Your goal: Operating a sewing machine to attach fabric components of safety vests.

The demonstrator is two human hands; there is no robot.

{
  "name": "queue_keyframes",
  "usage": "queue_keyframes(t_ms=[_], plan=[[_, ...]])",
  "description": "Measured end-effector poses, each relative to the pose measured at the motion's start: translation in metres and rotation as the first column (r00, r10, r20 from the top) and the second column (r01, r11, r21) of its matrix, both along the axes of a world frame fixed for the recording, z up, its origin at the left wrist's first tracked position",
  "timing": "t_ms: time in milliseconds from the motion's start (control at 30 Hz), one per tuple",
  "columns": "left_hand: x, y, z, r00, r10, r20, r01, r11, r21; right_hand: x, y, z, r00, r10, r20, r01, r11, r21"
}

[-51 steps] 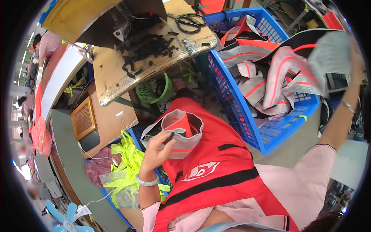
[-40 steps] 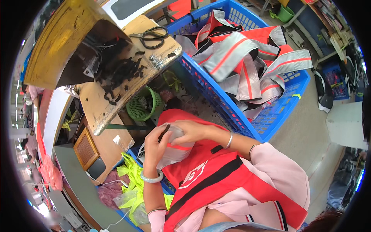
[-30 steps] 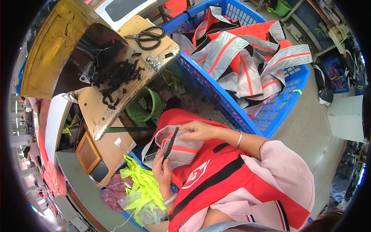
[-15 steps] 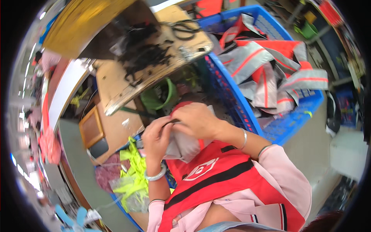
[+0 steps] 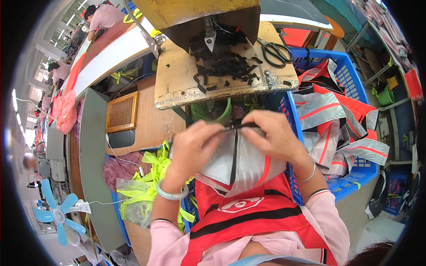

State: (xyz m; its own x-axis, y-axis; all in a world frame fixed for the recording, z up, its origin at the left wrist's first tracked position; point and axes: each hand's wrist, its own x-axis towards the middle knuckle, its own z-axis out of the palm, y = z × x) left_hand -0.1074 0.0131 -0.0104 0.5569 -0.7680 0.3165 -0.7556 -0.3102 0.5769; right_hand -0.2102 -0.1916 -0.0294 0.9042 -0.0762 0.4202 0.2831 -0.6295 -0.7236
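Observation:
A grey reflective fabric piece with a red stripe and black edging hangs in front of my red apron. Along its upper edge, my left hand closes thumb and fingers on the black edging. A short way to the right, my right hand pinches the same edge, fingers curled over it. Just beyond both hands stands a wooden work board, strewn with black scraps below a yellow-topped machine. The fabric's underside is hidden.
Black-handled scissors lie on the board's right side. A blue basket at right holds grey and red reflective pieces. Neon yellow strips are heaped at left, near a blue fan. A green basket sits under the board.
My view has swung to face the machine squarely. The hands have spread apart along the fabric's edge, and more of the grey piece shows between them.

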Motion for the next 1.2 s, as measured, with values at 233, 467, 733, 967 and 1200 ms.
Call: queue_keyframes(t_ms=[233,467,733,967,1200], plan=[[0.084,-0.032,0.024,0.967,-0.104,-0.234,0.129,0.987,0.093,0.065,-0.024,0.014,0.989,-0.077,-0.13,0.066,0.994,-0.088],[0.136,-0.045,0.024,0.91,-0.109,-0.4,0.168,0.979,0.116,0.105,-0.039,0.015,0.974,-0.071,-0.213,0.087,0.994,0.067],[0.174,-0.054,0.013,0.814,0.038,-0.579,0.081,0.981,0.177,0.141,-0.051,0.002,0.976,-0.035,-0.214,0.086,0.968,0.235],[0.186,-0.061,0.011,0.794,0.079,-0.603,0.042,0.982,0.184,0.159,-0.061,-0.007,0.984,0.009,-0.177,0.041,0.96,0.279],[0.193,-0.06,0.013,0.772,0.065,-0.633,0.033,0.989,0.143,0.166,-0.061,-0.005,0.989,0.06,-0.136,-0.008,0.935,0.356]])
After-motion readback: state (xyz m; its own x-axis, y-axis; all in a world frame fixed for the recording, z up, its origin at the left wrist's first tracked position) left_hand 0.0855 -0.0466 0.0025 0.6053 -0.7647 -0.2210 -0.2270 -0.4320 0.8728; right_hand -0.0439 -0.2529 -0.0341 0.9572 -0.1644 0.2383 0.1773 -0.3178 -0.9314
